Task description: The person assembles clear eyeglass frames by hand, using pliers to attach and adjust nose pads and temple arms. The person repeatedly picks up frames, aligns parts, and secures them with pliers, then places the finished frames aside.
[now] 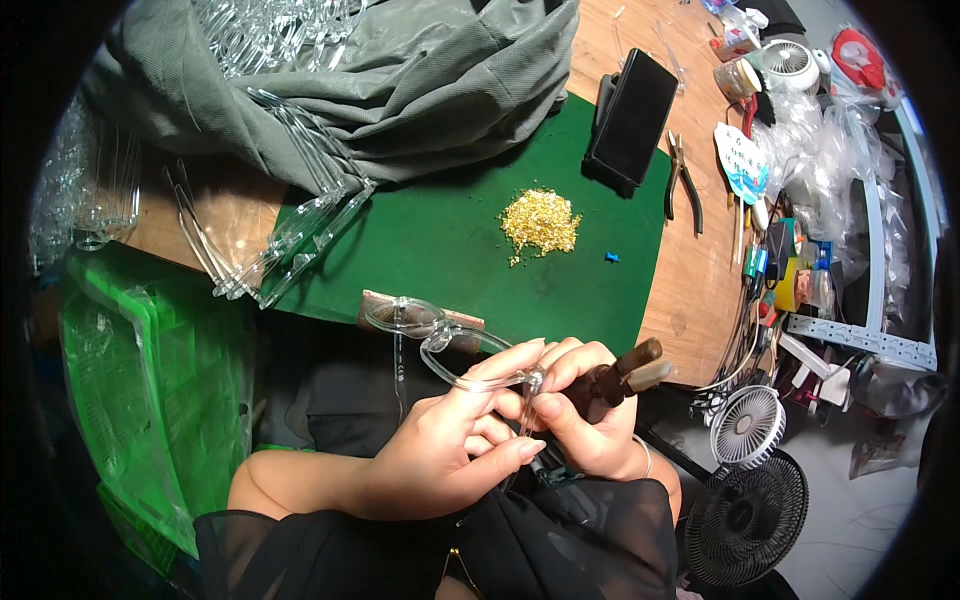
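Note:
A clear plastic eyeglass frame (470, 382) is held over the near edge of the green mat. My left hand (450, 440) is closed around its near side, with the fingers at the temple arm and hinge. The thumb and fingertips of my right hand (590, 425) meet at that same hinge corner. A tool with dark brown handles (620, 375), plier-like in shape, is tucked in the right hand; its working end is hidden by the fingers. Below the frame's far lens, a small brown block (465, 325) sits at the mat's edge.
On the green mat (430, 240) lie a pile of small gold-coloured parts (540, 222), a tiny blue piece (612, 258) and a black phone (632, 120). Pliers (683, 185) rest to the right. Several clear frames (310, 220) hang off grey cloth (400, 110). Green crates (160, 390) stand left, fans (748, 425) right.

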